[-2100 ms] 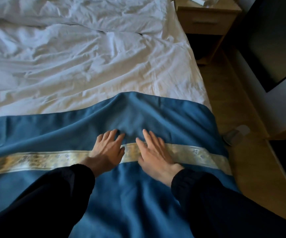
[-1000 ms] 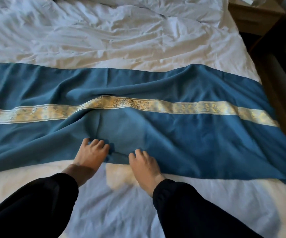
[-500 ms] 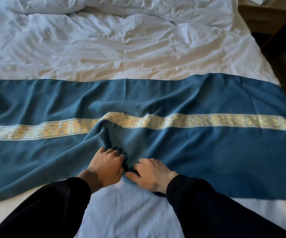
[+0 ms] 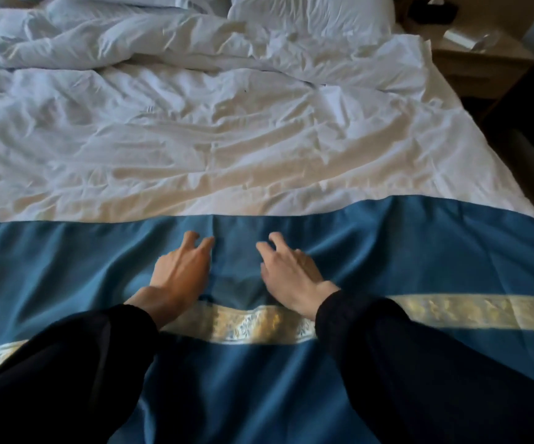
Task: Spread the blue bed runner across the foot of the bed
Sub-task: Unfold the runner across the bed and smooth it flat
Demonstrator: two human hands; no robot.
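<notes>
Item: blue bed runner (image 4: 387, 251). It is laid crosswise over the near end of the bed (image 4: 195, 139), at 6 o'clock in the view, with its far hem running from 9 to 3 o'clock against the white duvet (image 4: 163, 123). The gold band (image 4: 470, 312) is seen along its length, bowed and rippled at the centre, where slack is judged to be gathered.

Left hand (image 4: 180, 274): flat on the runner, fingers parted and extended toward 12 o'clock; nothing is clamped. The palm is pressed down, presumably so that cloth can be pushed rather than lifted.

Right hand (image 4: 294, 277): likewise flat, fingers splayed, nothing pinched. It is set just beside the left, with a vertical crease between them; the pairing is judged to serve for sweeping that crease outward toward 9 and 3 o'clock.

Sleeves (image 4: 67, 379): dark, covering both forearms.

Nightstand (image 4: 483, 59): at 1 o'clock, well apart, uninvolved.

Task state: judged largely done; smoothing remains.
</notes>
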